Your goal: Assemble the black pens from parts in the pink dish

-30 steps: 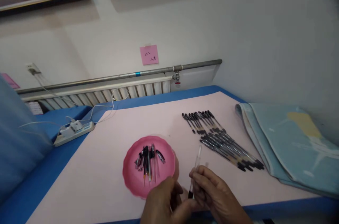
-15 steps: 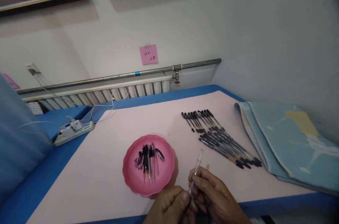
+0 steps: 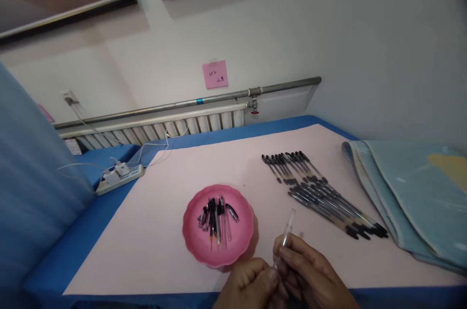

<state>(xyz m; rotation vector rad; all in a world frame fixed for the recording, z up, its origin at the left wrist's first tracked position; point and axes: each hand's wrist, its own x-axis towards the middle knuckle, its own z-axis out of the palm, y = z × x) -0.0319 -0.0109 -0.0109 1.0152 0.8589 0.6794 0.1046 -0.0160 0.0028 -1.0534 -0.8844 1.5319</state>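
My right hand point(image 3: 310, 277) grips a clear pen barrel point(image 3: 287, 231) that points up and away from me. Close beside it, my left hand point(image 3: 251, 284) has its fingers closed at the barrel's lower end; what they pinch is hidden. Both hands are at the near edge of the pink mat point(image 3: 153, 245). Just beyond my left hand stands a pink scalloped dish point(image 3: 197, 243) holding several pen parts: caps, refills, tips. To the right lies a row of several assembled black pens point(image 3: 321, 194).
A folded light-blue cloth point(image 3: 412, 192) lies at the right. A white power strip point(image 3: 119, 176) with cables rests at the left on the blue table cover point(image 3: 58, 260). A radiator point(image 3: 164, 126) and a pipe run along the back wall, with a pink note point(image 3: 215, 74) above.
My left hand moved from the dish to the barrel's lower end, and the black piece seen there is now hidden. The view has shifted a little to the left.
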